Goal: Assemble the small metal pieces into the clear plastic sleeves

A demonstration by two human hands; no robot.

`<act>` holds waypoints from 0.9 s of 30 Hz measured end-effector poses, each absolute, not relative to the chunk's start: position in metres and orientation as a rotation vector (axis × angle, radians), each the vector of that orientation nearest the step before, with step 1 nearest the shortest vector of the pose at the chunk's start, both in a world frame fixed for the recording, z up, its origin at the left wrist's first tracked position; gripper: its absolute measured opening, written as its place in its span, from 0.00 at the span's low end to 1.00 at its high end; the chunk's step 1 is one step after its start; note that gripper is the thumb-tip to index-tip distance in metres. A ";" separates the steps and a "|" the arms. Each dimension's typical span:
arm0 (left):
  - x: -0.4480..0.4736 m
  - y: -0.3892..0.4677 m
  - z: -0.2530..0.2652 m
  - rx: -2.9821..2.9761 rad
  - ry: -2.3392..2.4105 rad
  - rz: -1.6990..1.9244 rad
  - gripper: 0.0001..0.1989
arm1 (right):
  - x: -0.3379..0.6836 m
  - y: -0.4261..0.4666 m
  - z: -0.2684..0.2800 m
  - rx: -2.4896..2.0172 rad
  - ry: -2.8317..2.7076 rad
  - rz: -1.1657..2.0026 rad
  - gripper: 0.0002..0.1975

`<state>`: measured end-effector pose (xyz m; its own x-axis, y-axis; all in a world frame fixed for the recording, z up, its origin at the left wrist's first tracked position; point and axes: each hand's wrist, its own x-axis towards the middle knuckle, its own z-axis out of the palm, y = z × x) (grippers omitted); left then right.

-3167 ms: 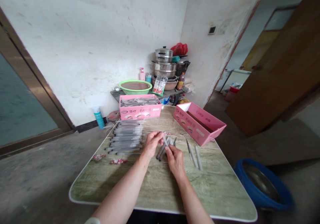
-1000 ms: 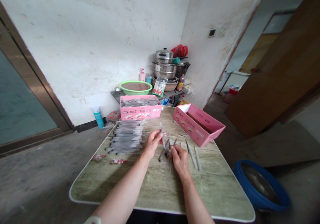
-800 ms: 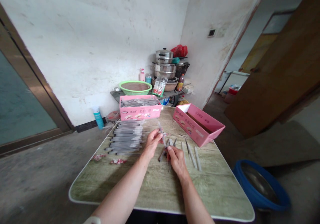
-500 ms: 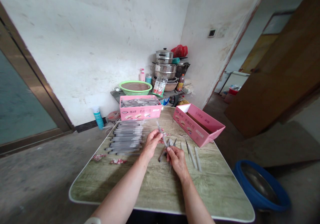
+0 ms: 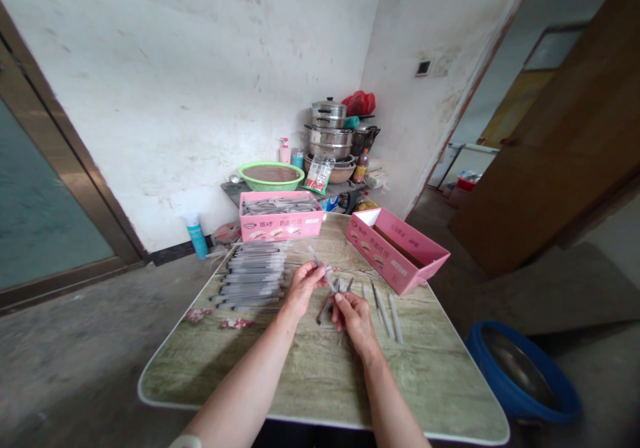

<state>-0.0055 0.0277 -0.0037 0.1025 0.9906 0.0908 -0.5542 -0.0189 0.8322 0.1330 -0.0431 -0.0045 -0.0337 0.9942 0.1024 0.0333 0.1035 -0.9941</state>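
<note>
Grey and thin, the pen (image 5: 320, 267) I'm working on sits tilted above the middle of the counter (image 5: 320, 375), pinched in the grip of my left hand (image 5: 303, 287), its far end pointing up and away toward the wall. My right hand (image 5: 356, 315) is closed on its near end, just above a small cluster of loose pen parts (image 5: 334, 300) lying on the counter beneath both hands. What worries me is how slim everything is: a slight twist between the two grips could let the pen slip and drop into that cluster, where I'd struggle to tell it from the rest. My right wrist also hangs close to the loose refills (image 5: 387, 306) just to its right, so a careless sweep could roll them toward the counter edge and the blue tub (image 5: 525, 375) on the floor. To my left, well apart, lies a neat row of finished pens (image 5: 253, 276), with a filled pink box (image 5: 280, 216) behind it; an open pink box (image 5: 397, 245) stands angled to the right. Nothing blocks my hands directly.
</note>
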 end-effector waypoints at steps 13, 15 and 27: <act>-0.006 0.029 -0.004 0.862 0.744 1.367 0.16 | 0.131 -0.046 -0.001 -1.217 -1.446 0.889 0.20; -0.006 0.028 -0.003 0.877 0.737 1.370 0.16 | 0.131 -0.046 -0.002 -1.235 -1.412 0.855 0.19; -0.005 0.025 0.003 0.893 0.742 1.368 0.18 | 0.130 -0.046 -0.002 -1.260 -1.426 0.904 0.21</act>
<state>-0.0051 0.0249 0.0030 0.0811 0.9949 0.0598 -0.4919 -0.0122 0.8706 0.1302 -0.0459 -0.0021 0.0299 0.9805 0.1943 0.2427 0.1814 -0.9530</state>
